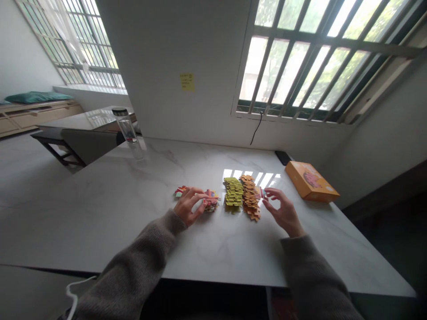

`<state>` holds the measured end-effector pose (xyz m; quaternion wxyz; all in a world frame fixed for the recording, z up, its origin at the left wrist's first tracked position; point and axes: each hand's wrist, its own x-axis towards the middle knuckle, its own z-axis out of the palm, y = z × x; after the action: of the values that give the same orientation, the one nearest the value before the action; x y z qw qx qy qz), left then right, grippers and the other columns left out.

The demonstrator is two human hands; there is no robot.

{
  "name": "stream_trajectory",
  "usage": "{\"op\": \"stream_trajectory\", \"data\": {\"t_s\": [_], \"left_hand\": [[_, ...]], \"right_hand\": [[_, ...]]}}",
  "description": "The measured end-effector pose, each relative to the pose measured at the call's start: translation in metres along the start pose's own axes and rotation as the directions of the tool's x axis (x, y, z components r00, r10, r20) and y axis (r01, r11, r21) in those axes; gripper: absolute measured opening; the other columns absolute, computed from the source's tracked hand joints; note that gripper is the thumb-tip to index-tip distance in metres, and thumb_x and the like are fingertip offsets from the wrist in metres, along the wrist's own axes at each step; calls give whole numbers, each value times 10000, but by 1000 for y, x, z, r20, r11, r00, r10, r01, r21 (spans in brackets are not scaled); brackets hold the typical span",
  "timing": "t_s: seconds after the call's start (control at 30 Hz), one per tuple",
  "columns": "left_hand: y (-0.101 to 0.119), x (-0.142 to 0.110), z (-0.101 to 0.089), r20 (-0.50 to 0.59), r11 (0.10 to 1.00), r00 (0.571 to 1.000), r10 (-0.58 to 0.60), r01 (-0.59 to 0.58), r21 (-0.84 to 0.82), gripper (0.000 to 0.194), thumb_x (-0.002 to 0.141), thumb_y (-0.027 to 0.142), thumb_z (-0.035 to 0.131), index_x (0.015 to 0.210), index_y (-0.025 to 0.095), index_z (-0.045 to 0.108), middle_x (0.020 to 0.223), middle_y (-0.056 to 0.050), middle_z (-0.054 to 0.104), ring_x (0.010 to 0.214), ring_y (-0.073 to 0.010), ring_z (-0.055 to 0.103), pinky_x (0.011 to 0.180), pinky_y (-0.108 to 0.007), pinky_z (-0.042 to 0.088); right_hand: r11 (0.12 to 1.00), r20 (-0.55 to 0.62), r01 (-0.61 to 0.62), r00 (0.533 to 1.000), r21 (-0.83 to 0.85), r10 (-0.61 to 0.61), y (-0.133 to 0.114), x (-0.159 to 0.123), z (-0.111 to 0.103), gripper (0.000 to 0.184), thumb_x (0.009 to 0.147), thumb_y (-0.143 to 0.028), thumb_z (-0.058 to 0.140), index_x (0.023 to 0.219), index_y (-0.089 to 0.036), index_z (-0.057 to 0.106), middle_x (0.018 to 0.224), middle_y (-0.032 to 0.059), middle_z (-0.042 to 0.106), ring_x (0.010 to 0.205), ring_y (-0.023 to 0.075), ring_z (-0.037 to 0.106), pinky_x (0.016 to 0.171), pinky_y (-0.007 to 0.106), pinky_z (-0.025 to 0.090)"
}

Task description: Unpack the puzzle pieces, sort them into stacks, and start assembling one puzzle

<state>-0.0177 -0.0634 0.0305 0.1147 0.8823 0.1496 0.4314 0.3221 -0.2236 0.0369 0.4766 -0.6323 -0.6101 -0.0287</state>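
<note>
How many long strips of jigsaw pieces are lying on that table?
2: a yellow-green cardboard jigsaw strip in the middle, and an orange cardboard jigsaw strip directly to its right, beside the person's right hand.

Desk (100, 213): smooth, glossy white stone-look top with grey veining. Puzzle pieces (233, 194): matt printed card. Box (312, 181): orange printed paperboard. Bottle (126, 126): smooth, clear glass or plastic, cannot tell which. Sleeves (133, 262): rough grey-brown knit.
</note>
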Motion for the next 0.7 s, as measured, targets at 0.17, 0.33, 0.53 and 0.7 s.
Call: {"op": "stream_trajectory", "data": {"t_s": [0.17,0.33,0.53,0.7], "left_hand": [[0,2,0,-19,1000,1000,-21,21,14,194,906,219,543,1050,208,673,1032,-78,660,951,-232,582,910,-401,460],[-4,3,1,-28,996,998,-59,60,62,183,910,238,529,1021,214,673,1006,-69,665,934,-229,584,893,-399,460],[-10,3,3,-17,991,994,-105,106,76,192,900,236,533,1057,209,641,1042,-74,651,977,-236,589,927,-409,463],[-12,4,4,61,994,993,-105,103,36,237,855,308,630,1067,201,619,1148,-101,636,1071,-264,585,976,-434,453]], "right_hand": [[965,102,-134,982,-225,160,59,-14,-32,347,841,-433,639,1101,-204,662,1043,118,707,884,260,662,815,429,530],[901,213,-81,959,-427,187,71,-19,-29,238,858,-366,544,933,-244,734,1079,101,722,1014,284,632,897,445,471],[872,83,-48,991,-487,100,45,-13,-16,264,915,-327,505,1021,-217,720,1199,138,664,1077,313,576,918,479,428],[959,168,186,974,-214,-152,-28,-1,28,202,953,-211,495,1050,-233,670,1058,87,695,1023,269,582,899,446,440]]}}
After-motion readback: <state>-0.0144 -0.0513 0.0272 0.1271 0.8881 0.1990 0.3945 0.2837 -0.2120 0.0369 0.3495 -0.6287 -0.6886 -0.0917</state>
